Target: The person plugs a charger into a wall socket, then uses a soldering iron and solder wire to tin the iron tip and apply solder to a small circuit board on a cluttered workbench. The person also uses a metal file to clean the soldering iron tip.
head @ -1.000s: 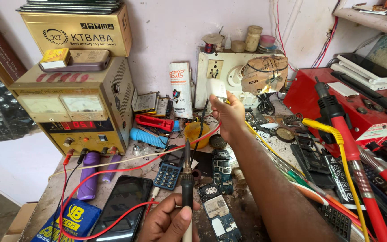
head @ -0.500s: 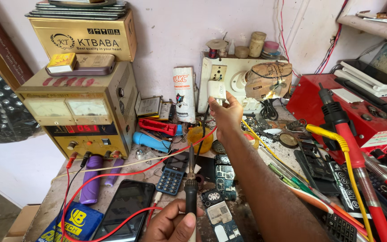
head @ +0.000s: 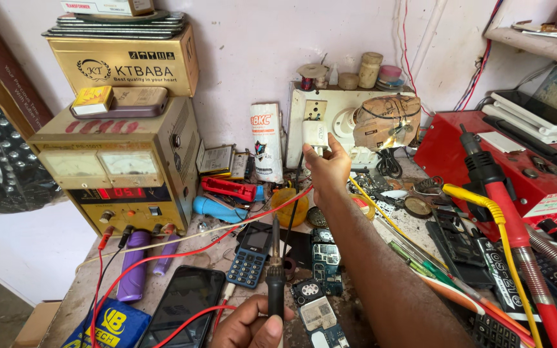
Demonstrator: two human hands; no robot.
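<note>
My right hand (head: 327, 169) reaches across the bench to the white socket board (head: 340, 106) on the wall. Its fingers pinch a white plug adapter (head: 315, 135) that sits against the board just below a socket. My left hand (head: 249, 328), at the bottom edge, grips the black handle of a soldering iron (head: 275, 283) that stands upright, tip up. A black cord runs from the plug down towards the iron.
A gold bench power supply (head: 124, 174) with red leads stands at the left. A red box (head: 485, 154) and red and yellow cables (head: 504, 219) fill the right. A black phone (head: 185, 303), a keypad phone (head: 249, 264) and circuit boards (head: 323, 258) lie near my left hand.
My right hand stays on the white plug at the socket board, barely moving. The left hand holds the soldering iron upright as before. The view has shifted slightly.
</note>
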